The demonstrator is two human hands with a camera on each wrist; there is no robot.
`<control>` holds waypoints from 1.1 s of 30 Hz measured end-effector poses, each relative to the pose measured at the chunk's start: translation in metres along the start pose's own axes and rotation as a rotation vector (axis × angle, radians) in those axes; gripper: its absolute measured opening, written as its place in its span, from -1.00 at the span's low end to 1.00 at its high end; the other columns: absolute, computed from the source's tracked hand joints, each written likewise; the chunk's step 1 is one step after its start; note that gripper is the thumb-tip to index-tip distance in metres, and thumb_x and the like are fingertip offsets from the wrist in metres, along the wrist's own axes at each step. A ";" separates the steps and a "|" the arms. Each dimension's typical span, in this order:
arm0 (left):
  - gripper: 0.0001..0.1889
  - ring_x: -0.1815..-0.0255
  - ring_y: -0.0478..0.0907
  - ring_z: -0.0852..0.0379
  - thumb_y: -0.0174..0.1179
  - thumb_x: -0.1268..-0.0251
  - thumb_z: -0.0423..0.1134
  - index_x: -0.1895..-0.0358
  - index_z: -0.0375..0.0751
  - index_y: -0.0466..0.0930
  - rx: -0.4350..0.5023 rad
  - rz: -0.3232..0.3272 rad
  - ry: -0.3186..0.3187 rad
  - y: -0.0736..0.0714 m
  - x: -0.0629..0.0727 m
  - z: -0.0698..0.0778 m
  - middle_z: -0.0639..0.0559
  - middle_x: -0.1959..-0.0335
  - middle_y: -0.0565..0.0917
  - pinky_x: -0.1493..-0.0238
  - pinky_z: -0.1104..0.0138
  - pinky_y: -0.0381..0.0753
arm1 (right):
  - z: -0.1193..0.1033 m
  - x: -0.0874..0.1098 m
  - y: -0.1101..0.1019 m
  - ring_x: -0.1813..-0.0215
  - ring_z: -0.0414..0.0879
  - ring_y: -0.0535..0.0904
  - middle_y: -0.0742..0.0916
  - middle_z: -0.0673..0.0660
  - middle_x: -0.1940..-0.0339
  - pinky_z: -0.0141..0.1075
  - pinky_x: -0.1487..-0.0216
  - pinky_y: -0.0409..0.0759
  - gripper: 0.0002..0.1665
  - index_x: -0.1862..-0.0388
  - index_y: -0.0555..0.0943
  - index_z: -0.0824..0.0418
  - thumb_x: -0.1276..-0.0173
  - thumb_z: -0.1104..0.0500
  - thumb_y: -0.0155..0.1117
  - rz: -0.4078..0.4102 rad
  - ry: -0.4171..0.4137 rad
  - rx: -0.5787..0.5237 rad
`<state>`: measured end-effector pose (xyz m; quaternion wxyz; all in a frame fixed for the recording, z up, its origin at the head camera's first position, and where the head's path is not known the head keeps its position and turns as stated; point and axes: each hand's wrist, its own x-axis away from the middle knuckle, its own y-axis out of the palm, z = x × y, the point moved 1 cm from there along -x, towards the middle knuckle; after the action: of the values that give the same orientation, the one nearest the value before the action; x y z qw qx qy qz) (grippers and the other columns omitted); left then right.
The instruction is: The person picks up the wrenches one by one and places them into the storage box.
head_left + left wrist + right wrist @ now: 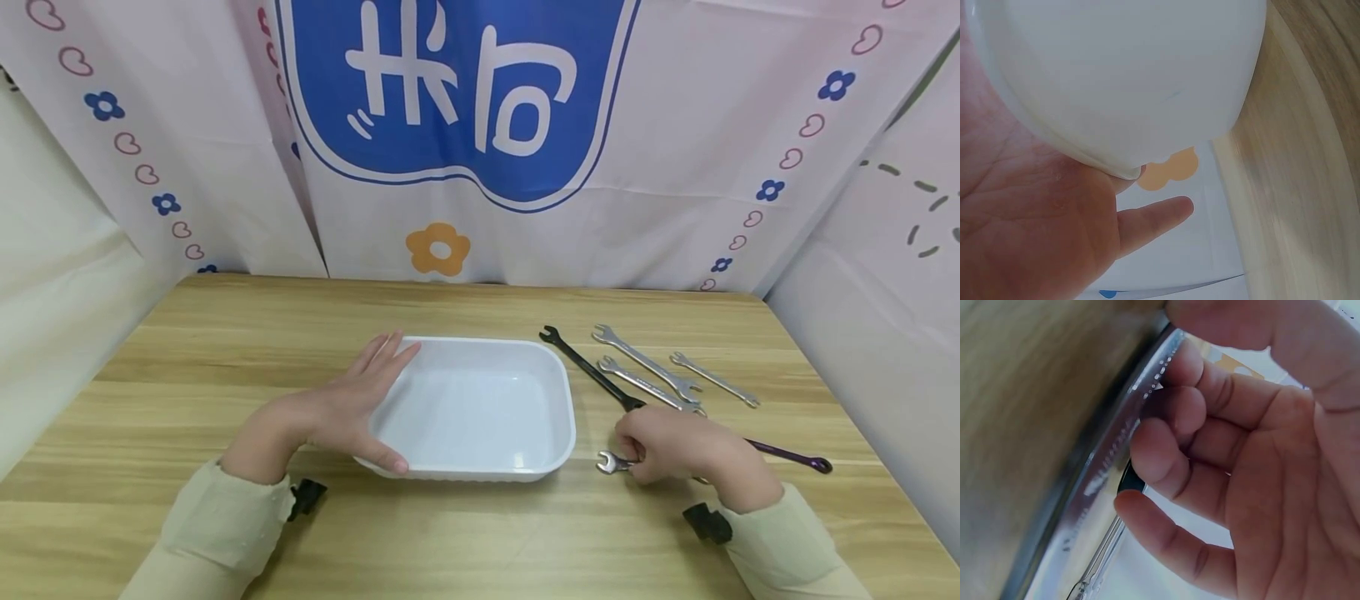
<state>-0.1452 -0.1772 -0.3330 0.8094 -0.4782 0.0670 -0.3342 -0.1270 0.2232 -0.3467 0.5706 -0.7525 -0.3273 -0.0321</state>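
My left hand (341, 412) rests on the left side of a white rectangular dish (561, 417), fingers spread along its far-left rim and thumb at the near-left rim. In the left wrist view, the palm (1029, 219) lies against the dish wall (1147, 75), with one finger extended past it. To the right of the dish, my right hand (678, 446) pinches a silver wrench (611, 462) close over the table. Its open-ended jaw sticks out to the left of the fingertips. The right wrist view has curled fingers (1160, 450) against the marked wrench shaft (1104, 456).
Beyond my right hand lie a black wrench (588, 367) and several silver ones, including a long wrench (645, 360), a middle wrench (648, 387) and a small wrench (712, 379). A dark purple wrench (795, 456) extends rightward behind the wrist. Printed cloth (675, 208) borders the wooden table (225, 350).
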 end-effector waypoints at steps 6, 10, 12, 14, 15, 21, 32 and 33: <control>0.48 -0.62 -0.57 -0.29 0.47 0.22 0.39 -0.62 -0.07 -0.41 0.000 -0.001 -0.001 0.001 0.000 -0.001 -0.19 -0.62 -0.52 -0.42 -0.44 -0.10 | 0.001 0.001 0.001 0.51 -0.23 0.37 0.44 -0.11 0.61 -0.41 0.52 0.30 -0.68 0.62 0.41 0.07 -0.02 0.33 0.39 0.006 -0.045 0.001; 0.48 -0.61 -0.57 -0.30 0.48 0.22 0.39 -0.62 -0.07 -0.41 0.002 -0.002 -0.001 0.001 0.000 -0.001 -0.19 -0.62 -0.52 -0.43 -0.43 -0.11 | 0.001 0.002 0.000 0.52 -0.27 0.34 0.41 -0.14 0.62 -0.43 0.53 0.28 -0.67 0.64 0.39 0.07 0.01 0.35 0.37 0.008 -0.091 0.000; 0.48 -0.61 -0.57 -0.30 0.48 0.22 0.39 -0.62 -0.07 -0.41 0.000 -0.002 -0.002 0.001 0.000 0.000 -0.19 -0.62 -0.52 -0.43 -0.43 -0.11 | 0.001 0.002 0.000 0.53 -0.29 0.33 0.39 -0.15 0.63 -0.44 0.53 0.27 -0.67 0.64 0.38 0.07 0.03 0.36 0.35 0.013 -0.120 0.002; 0.48 -0.61 -0.57 -0.30 0.47 0.22 0.39 -0.62 -0.07 -0.40 -0.001 -0.002 -0.001 0.001 0.000 0.000 -0.19 -0.62 -0.51 -0.42 -0.43 -0.11 | 0.002 0.002 0.000 0.54 -0.30 0.31 0.38 -0.16 0.64 -0.45 0.52 0.26 -0.67 0.65 0.37 0.07 0.03 0.38 0.32 0.012 -0.129 -0.008; 0.48 -0.61 -0.57 -0.30 0.47 0.22 0.39 -0.62 -0.07 -0.40 -0.002 -0.001 -0.002 0.001 0.000 0.000 -0.19 -0.62 -0.51 -0.42 -0.43 -0.11 | 0.003 0.002 0.000 0.54 -0.30 0.31 0.37 -0.16 0.65 -0.45 0.52 0.25 -0.66 0.65 0.36 0.07 0.03 0.39 0.31 0.011 -0.130 -0.016; 0.48 -0.61 -0.56 -0.30 0.47 0.22 0.40 -0.62 -0.08 -0.40 -0.007 0.000 -0.003 0.001 0.000 0.000 -0.19 -0.63 -0.51 -0.42 -0.44 -0.09 | 0.005 0.001 -0.001 0.52 -0.30 0.32 0.39 -0.15 0.64 -0.45 0.49 0.28 -0.68 0.61 0.42 0.04 -0.08 0.39 0.30 0.014 -0.141 -0.028; 0.47 -0.61 -0.57 -0.30 0.46 0.22 0.41 -0.62 -0.07 -0.40 -0.009 0.001 -0.003 0.001 -0.001 -0.001 -0.18 -0.63 -0.52 -0.42 -0.44 -0.09 | 0.015 0.001 -0.007 0.51 -0.35 0.38 0.50 -0.18 0.61 -0.43 0.45 0.40 -0.74 0.50 0.48 0.02 -0.29 0.25 0.34 0.032 -0.246 -0.070; 0.47 -0.61 -0.57 -0.30 0.46 0.22 0.40 -0.62 -0.07 -0.40 -0.010 0.001 -0.003 0.001 -0.001 -0.001 -0.18 -0.63 -0.52 -0.42 -0.44 -0.09 | 0.016 0.002 -0.008 0.51 -0.36 0.40 0.52 -0.18 0.61 -0.43 0.45 0.42 -0.75 0.49 0.48 0.03 -0.31 0.25 0.34 0.027 -0.248 -0.086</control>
<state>-0.1455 -0.1771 -0.3342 0.8074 -0.4826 0.0678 -0.3326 -0.1351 0.2394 -0.3453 0.4933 -0.7789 -0.3833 0.0547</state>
